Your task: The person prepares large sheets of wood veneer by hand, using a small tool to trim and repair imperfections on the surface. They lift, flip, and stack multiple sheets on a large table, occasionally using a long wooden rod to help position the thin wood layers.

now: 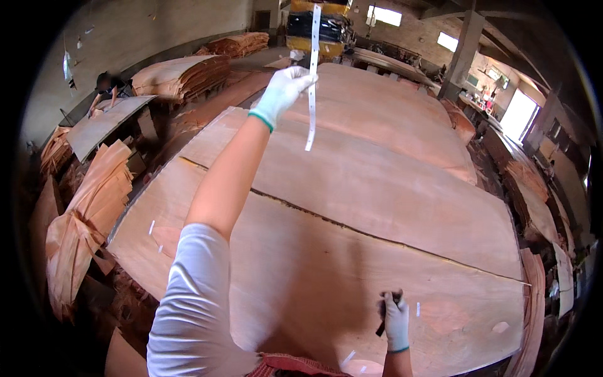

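Note:
My raised left hand (281,98), in a white glove with a green cuff, pinches a white tape strip (312,122) with small dark holes. The strip hangs straight down in front of a black-and-yellow block (319,28). Lower right, my gloved right hand (396,323) is closed around a dark tool (380,317) whose kind I cannot make out. Below both hands lies a wide reddish wood veneer sheet (452,220). A dark, uneven gap (326,220) runs across it from upper left to right. Short white tape pieces (418,309) stick to the sheet in several places.
Another veneer stack (389,107) lies beyond. Bundled veneer (88,220) leans at the left, and more piles (182,75) stand behind it. At far left a person (108,88) bends over a board (103,129). A pillar (463,56) rises at the back right.

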`<state>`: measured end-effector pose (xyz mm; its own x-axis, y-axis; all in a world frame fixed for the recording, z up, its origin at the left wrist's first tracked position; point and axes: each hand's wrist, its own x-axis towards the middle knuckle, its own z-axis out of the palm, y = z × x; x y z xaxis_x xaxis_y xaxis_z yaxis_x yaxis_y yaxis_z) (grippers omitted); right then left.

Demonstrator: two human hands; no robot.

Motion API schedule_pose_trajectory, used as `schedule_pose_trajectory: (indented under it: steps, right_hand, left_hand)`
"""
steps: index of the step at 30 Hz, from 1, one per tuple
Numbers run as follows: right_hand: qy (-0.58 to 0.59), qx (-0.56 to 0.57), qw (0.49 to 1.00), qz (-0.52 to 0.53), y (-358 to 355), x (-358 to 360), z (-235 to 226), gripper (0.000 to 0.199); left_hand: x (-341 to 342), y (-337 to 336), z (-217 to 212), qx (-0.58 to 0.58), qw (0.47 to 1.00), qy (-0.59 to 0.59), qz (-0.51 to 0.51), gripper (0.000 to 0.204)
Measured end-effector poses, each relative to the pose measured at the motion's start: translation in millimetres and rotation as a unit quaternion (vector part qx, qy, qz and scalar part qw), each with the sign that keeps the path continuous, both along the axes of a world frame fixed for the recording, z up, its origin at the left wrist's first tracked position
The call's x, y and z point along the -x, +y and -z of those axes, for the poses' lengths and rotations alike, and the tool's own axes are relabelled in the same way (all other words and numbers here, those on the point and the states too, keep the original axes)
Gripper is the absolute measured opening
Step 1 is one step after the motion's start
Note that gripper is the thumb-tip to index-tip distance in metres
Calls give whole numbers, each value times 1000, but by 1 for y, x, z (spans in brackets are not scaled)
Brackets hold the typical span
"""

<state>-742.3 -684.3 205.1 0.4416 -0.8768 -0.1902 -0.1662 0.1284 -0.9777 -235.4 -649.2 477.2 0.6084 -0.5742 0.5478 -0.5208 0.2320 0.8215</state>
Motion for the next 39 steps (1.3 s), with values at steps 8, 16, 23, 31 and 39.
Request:
schedule_pose_trajectory:
  steps: [8,16,23,31,39]
  right_hand:
    - [-42,317,929,-187,4,-231,-180,36]
    - [-232,231,935,-134,47,-315,-239,21]
    - [-88,388,915,-69,59,-288,-187,9]
    - [-202,439,875,13,66,-172,-194,21]
    - [-10,412,903,122,21,59,-126,51]
  left_hand:
    - [73,103,41,-129,985,90,64,18]
    - [59,141,87,-246,929,37,274,71]
    - [87,94,22,-43,963,78,254,38]
    - [111,46,53,167,860,347,335,30]
    - [407,22,161,-122,807,260,517,22]
